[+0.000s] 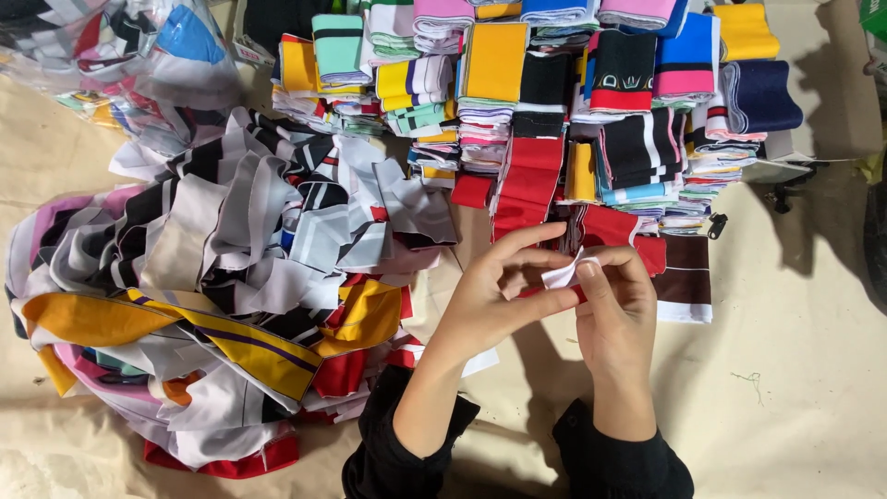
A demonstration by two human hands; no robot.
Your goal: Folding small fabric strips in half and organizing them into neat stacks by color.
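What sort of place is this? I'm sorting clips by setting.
Likely a garment workshop or sewing floor: stacks of folded ribbed trim, a loose pile of cut fabric pieces, and both hands, left and right, working a small white piece.

Clear plastic bag (120, 65) at top left, crumpled and glossy, stuffed with mixed-colour fabric pieces (white, blue, red, black), lying on the tan paper-covered surface (795, 370) just above the loose fabric heap. Small white tag (251, 51) beside it, lettering too small to make out. No screens or signs.
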